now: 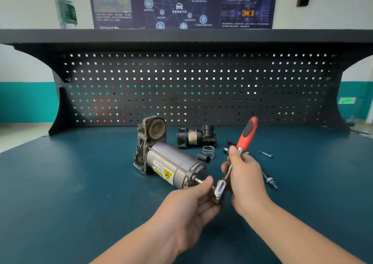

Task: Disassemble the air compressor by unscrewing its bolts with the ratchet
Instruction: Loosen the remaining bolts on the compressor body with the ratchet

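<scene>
The air compressor (pixel 167 162) lies on its side on the teal bench, its grey motor can toward me and its black housing with a round opening at the far end. A ratchet (pixel 248 134) with a red and black handle points up and to the right. My right hand (pixel 244 175) grips its metal shaft just below the handle. My left hand (pixel 193 199) pinches the chrome ratchet head (pixel 220 189) beside a bit or bolt end (pixel 198 180) at the motor's near end cap.
A detached black cylindrical part (pixel 193 136), a coil spring (pixel 208 151) and a small black cap (pixel 203 157) lie behind the compressor. Loose bolts (pixel 266 154) and a long bolt (pixel 270 180) lie to the right. A black pegboard (pixel 191 86) stands at the back.
</scene>
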